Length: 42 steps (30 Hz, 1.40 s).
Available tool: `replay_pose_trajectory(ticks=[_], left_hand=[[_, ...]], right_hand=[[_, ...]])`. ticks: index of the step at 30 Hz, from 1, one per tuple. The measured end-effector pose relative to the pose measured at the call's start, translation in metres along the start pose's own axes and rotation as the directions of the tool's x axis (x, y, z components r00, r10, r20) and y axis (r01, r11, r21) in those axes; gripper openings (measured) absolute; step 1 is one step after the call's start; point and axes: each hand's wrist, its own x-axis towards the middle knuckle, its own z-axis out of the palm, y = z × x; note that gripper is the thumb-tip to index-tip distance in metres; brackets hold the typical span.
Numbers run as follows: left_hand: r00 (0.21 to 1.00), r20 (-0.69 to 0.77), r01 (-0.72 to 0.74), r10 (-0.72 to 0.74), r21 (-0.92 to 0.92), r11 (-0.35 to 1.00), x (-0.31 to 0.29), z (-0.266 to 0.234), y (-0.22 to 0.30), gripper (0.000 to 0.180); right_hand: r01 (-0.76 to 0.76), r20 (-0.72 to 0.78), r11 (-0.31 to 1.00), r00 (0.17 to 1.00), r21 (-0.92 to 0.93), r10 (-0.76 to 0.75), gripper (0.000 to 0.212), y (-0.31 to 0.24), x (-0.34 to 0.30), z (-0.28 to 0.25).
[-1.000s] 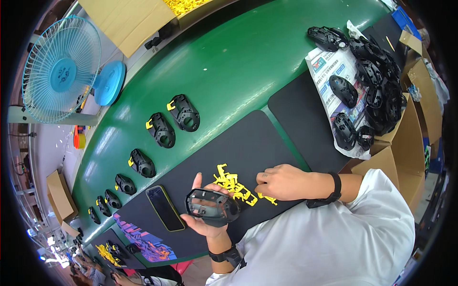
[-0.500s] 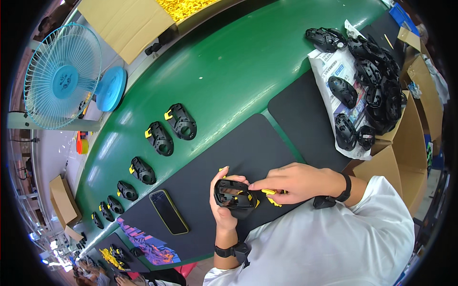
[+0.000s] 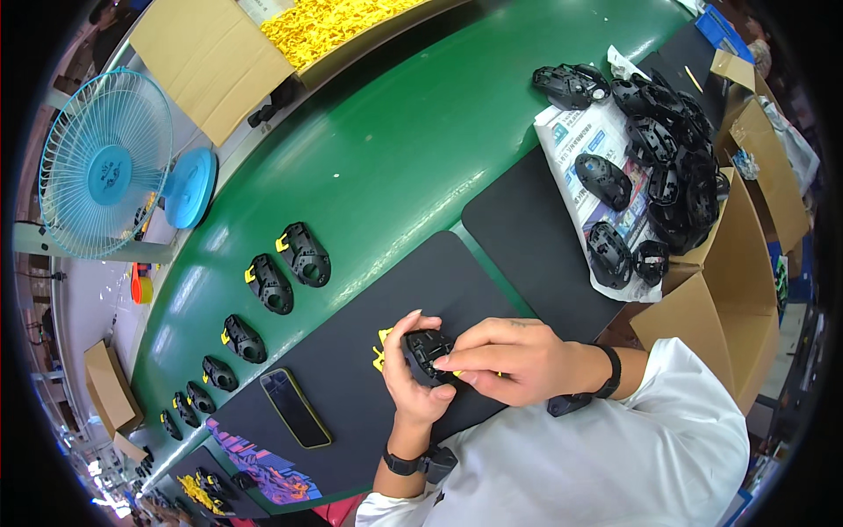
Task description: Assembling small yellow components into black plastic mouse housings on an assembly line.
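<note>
My left hand (image 3: 406, 386) is wrapped round a black plastic computer mouse shell (image 3: 423, 346) over the dark mat, with the thumb along its near side. From the right, my right hand (image 3: 525, 362) reaches over the shell, its index finger and thumb tips together at its edge. Small yellow plastic bits show beneath those fingers; the rest of them is hidden by the hand. More yellow plastic clips (image 3: 380, 353) lie on the mat just left of my left hand.
Black mouse shells with yellow clips (image 3: 306, 255) form a row on the green table (image 3: 378, 167). A phone (image 3: 297, 408) lies on the black mat (image 3: 369, 307). At right, more shells (image 3: 604, 181) are piled on a printed bag beside cardboard boxes (image 3: 702, 325). A blue fan (image 3: 110, 174) stands at left.
The mouse shell has been turned in my left hand, so its open hollow no longer faces up. My right hand has moved left onto the shell. The whole view has shifted slightly.
</note>
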Motion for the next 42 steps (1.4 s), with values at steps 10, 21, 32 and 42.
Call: replay_pose_trajectory(ticks=[10,21,32,42], left_hand=[[1.000,-0.018,0.000,0.000,0.015,1.000,0.001,0.009,0.002,0.109],[0.996,-0.051,-0.064,0.069,0.108,0.992,0.004,0.012,-0.002,0.108],[0.996,-0.072,-0.055,0.059,0.061,0.997,0.000,0.011,0.000,0.108],[0.895,-0.115,-0.422,0.430,0.092,0.902,0.013,0.010,-0.012,0.107]], right_hand=[[-0.092,0.005,0.989,0.996,0.114,0.092,0.021,0.003,-0.001,-0.003],[-0.091,0.069,0.982,0.994,0.167,0.080,0.028,0.009,-0.003,-0.015],[-0.011,0.093,0.990,0.996,0.143,-0.003,0.032,0.007,-0.005,-0.008],[0.111,0.156,0.993,0.982,-0.049,-0.102,0.036,-0.006,-0.007,-0.018]])
